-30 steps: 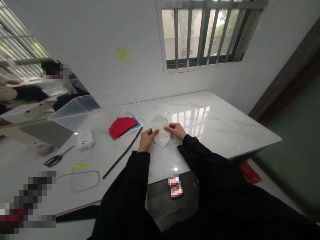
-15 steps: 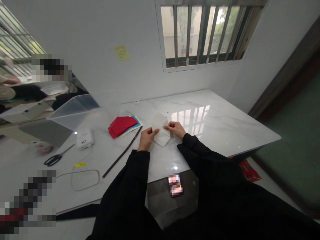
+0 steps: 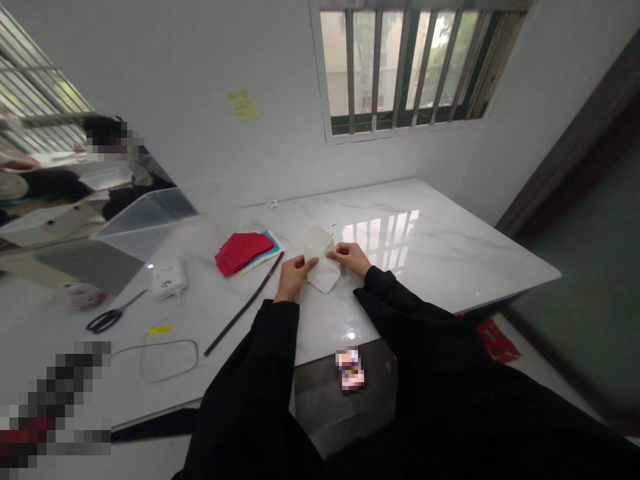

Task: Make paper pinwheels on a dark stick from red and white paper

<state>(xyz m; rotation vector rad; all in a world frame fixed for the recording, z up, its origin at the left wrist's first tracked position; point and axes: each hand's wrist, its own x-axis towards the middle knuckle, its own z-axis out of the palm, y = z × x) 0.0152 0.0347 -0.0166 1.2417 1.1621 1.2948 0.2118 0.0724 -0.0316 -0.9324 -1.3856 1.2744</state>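
Note:
A cream paper envelope [image 3: 326,275] with folded flaps is between my hands, over the white marbled table [image 3: 450,253]. My left hand [image 3: 293,277] pinches its left edge, thumb on top. On its right side, the thumb and fingers of my right hand [image 3: 353,259] are closed on the paper. Left of the envelope lies a stack of red envelopes [image 3: 245,252], with blue and pale paper sticking out beneath. A thin dark brown strip [image 3: 245,309] runs diagonally beside my left forearm.
Black-handled scissors [image 3: 115,317], a white power adapter [image 3: 169,277] and a grey cable [image 3: 170,343] with a yellow tag lie on the left. A clear plastic sheet [image 3: 150,217] stands beyond them. Another person sits further back at left. A phone-like object [image 3: 351,370] shows below the table edge.
My hands and the envelope stay almost the same. The view has shifted very slightly, and the head of the person at the back left has moved a little to the right.

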